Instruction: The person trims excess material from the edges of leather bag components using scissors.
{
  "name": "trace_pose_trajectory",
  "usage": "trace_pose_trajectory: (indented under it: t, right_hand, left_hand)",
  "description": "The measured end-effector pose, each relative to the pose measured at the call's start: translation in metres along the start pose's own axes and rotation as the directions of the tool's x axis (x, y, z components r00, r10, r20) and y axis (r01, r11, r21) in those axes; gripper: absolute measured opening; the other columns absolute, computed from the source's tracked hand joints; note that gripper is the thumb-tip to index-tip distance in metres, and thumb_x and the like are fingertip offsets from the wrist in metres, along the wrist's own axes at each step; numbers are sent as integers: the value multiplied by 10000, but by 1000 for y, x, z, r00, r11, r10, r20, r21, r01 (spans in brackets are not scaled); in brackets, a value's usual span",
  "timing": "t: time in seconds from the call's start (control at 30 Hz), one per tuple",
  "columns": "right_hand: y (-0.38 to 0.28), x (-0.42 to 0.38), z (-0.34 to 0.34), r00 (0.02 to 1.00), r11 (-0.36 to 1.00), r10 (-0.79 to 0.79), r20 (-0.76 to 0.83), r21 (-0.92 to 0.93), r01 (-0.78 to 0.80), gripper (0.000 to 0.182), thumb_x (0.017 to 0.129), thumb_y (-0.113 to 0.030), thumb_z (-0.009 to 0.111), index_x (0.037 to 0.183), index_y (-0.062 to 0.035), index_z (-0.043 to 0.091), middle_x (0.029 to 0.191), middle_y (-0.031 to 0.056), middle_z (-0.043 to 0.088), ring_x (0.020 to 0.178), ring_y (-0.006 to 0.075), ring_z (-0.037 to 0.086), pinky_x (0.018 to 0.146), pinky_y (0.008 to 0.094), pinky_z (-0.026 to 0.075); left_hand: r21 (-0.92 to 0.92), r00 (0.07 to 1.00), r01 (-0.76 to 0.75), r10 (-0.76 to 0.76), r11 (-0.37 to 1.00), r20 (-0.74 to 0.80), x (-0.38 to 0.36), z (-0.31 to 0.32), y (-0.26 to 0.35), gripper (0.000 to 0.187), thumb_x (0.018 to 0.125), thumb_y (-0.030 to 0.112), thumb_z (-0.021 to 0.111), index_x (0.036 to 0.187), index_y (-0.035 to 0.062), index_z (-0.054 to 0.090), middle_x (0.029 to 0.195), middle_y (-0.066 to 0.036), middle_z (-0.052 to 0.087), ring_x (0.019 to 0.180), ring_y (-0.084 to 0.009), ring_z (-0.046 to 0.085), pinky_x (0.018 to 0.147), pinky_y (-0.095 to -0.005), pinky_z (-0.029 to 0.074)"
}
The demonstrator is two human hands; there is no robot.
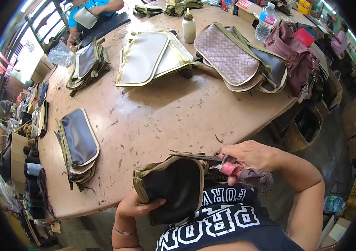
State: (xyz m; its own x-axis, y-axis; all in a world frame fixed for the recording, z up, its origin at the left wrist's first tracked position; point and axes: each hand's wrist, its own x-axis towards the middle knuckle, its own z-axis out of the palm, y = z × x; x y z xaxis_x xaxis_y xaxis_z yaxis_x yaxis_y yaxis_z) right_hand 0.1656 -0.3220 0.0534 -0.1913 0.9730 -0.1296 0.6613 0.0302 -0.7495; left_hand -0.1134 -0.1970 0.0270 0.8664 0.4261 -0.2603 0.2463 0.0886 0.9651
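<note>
My left hand (pixel 142 206) grips a dark pouch (pixel 173 190) by its lower left side, thumb pressed on the smooth black face. Olive fabric edging runs along the pouch's left and top borders. In my right hand (pixel 251 157) is a pair of scissors (pixel 196 157), its handles wrapped in pink and dark cloth. The open blades point left, right at the pouch's top edge. To the left on the table lies a stack of dark pouches (pixel 78 138) with cream borders and olive edging.
Further pouch stacks lie across the table (pixel 152 121): white ones (pixel 142 58), brown woven ones (pixel 228 54) and dark ones (pixel 86 62). A glue bottle (pixel 189 29), water bottle (pixel 266 23) and maroon bag (pixel 289 54) stand behind. Another person (pixel 102 6) holds a pouch at the far left.
</note>
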Motion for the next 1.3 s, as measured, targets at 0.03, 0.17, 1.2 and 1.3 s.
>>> trace_pose_trajectory:
  t: [0.03, 0.17, 1.2, 1.3]
  right_hand:
    - [3, 0, 0, 1000, 1000, 11, 11, -8, -10, 297, 714, -298, 550, 800, -21, 485, 725, 138, 567, 699, 313, 540, 596, 348, 410]
    - [-8, -1, -11, 988, 982, 99, 115, 151, -116, 333, 710, -322, 543, 839, -21, 482, 728, 138, 551, 708, 317, 533, 598, 364, 402]
    - [-8, 21, 67, 979, 838, 129, -157, 545, -23, 575, 620, -165, 674, 1093, -7, 388, 929, 83, 499, 851, 136, 444, 783, 246, 341]
    - [-10, 17, 61, 980, 645, 195, -29, 757, -106, 560, 610, -138, 662, 1093, -16, 405, 970, 108, 492, 895, 139, 428, 811, 248, 328]
  left_hand:
    - [-42, 1000, -10, 9, 999, -30, 1, 2, 1, 331, 675, -24, 599, 988, -38, 492, 947, -46, 523, 865, -128, 459, 771, -266, 379]
    - [-121, 998, -40, 34, 992, -45, 1, -1, -7, 318, 676, -18, 601, 975, -40, 496, 927, -44, 528, 843, -125, 463, 747, -262, 386]
    - [-666, 847, -507, 172, 548, -503, 13, 17, -42, 504, 734, 208, 534, 1158, 16, 341, 1097, -131, 453, 981, -219, 480, 794, -330, 427]
    - [-565, 749, -651, 311, 506, -584, 11, -9, -17, 570, 740, 321, 524, 1151, -24, 334, 1100, -136, 453, 1007, -228, 459, 849, -330, 374]
